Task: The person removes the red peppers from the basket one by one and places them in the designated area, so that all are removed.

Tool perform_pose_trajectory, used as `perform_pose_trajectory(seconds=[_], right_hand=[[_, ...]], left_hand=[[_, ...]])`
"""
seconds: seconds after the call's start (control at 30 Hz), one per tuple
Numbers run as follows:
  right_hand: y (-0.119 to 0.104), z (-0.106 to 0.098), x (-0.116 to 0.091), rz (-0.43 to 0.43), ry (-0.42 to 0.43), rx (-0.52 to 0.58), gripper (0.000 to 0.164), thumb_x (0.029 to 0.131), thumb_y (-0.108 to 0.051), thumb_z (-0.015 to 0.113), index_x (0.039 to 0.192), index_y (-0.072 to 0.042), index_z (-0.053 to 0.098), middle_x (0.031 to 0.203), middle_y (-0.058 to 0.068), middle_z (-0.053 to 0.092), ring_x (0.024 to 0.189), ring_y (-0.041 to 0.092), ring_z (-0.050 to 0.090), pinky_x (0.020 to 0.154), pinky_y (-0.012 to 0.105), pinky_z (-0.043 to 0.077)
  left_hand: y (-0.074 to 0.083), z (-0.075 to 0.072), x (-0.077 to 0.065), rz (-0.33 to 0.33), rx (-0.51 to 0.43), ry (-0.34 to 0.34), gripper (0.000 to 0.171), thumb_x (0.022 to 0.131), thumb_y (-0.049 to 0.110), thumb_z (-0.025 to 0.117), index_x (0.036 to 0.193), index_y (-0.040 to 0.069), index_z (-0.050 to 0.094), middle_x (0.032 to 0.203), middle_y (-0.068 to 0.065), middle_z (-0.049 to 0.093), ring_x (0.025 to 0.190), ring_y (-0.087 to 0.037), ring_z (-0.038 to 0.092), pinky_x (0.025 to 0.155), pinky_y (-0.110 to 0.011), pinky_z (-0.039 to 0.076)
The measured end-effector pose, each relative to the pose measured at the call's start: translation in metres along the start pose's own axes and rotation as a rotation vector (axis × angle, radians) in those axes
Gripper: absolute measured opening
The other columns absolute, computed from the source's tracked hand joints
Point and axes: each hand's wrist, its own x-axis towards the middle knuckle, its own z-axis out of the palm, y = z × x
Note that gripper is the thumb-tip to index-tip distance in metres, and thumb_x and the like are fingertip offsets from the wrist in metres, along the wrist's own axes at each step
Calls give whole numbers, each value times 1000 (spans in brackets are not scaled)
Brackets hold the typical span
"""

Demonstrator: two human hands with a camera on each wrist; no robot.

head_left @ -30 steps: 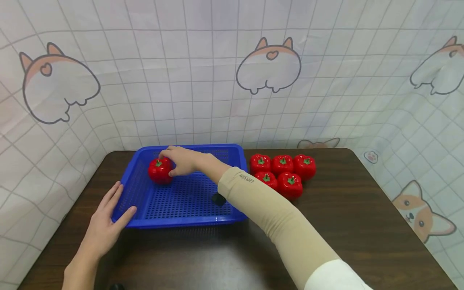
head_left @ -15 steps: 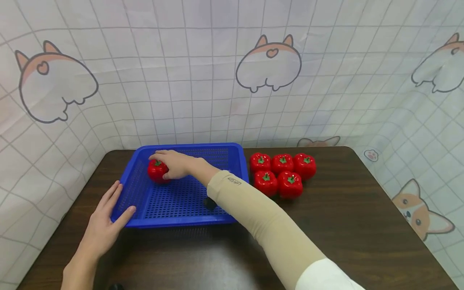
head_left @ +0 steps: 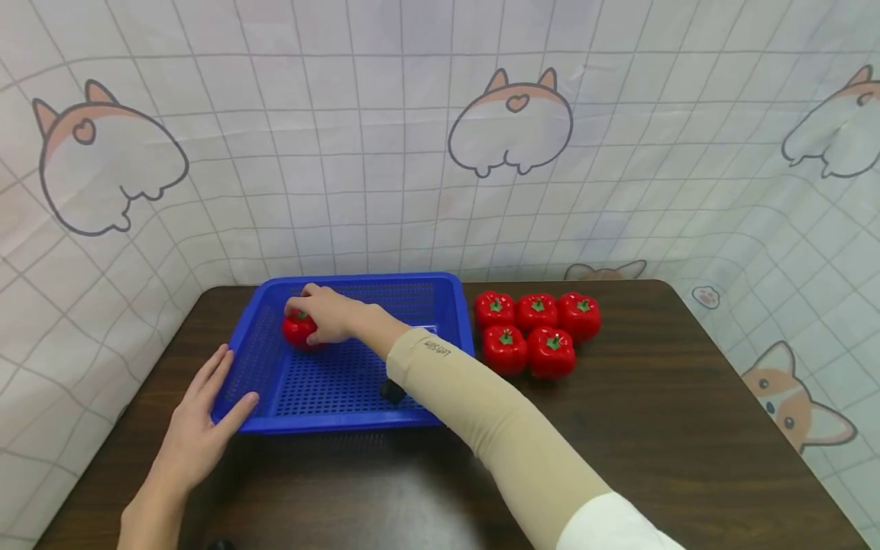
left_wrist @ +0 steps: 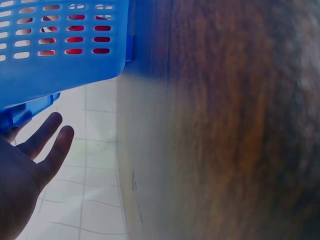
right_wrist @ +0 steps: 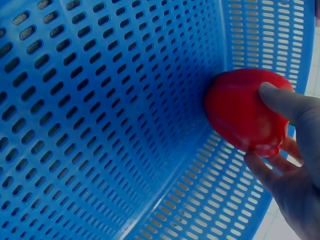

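In the head view, a red bell pepper [head_left: 299, 334] with a green stem sits toward the back left inside a blue perforated basket [head_left: 344, 421]. My right hand [head_left: 331, 313] grips it from above, fingers over its top and thumb on its near side. The right wrist view shows the thumb and fingertips on the shiny red skin of the pepper [right_wrist: 245, 112], close to the basket's walls. At the basket's front left corner rests my left hand [head_left: 199, 428], thumb and fingers spread along the outside of the rim. Its fingers [left_wrist: 59, 150] look extended in the left wrist view.
Several more red bell peppers [head_left: 538, 333] stand in two rows to the right of the basket on the dark wooden table [head_left: 687, 428]. A white grid-patterned cloth [head_left: 412, 153] hangs behind the table and along its sides.
My right forearm has swung a little left and toward me. The right fingers now curl further over the pepper, which has shifted slightly left. The left hand stays in place.
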Motion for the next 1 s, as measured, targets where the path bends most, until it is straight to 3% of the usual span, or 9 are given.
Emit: perform_pose_trajectory(seconds=[0.23,0.7,1.0], right_hand=[[3,-6,-6,18,-35,10,61,96,-19,74,152,-26,49,149,6,38,132,18,42,99,27,46],[10,-15,-22,-9,-117,-93,63,95,-19,76,152,-24,50,146,7,46,130,20,46,95,31,50],[12,-23,-37,-13,-189,-149,59,94,-17,76,147,-24,50,142,6,46,124,17,48,90,29,51]], left_hand=[[-1,1,2,10,5,5,73,100,25,67,161,6,31,169,-10,22,148,-49,25,115,-68,20],[-3,1,6,19,7,7,73,100,24,67,161,6,31,169,-9,22,149,-46,24,118,-60,18],[-5,1,6,12,-2,1,74,101,24,66,162,5,29,169,-10,21,149,-48,23,114,-69,20]])
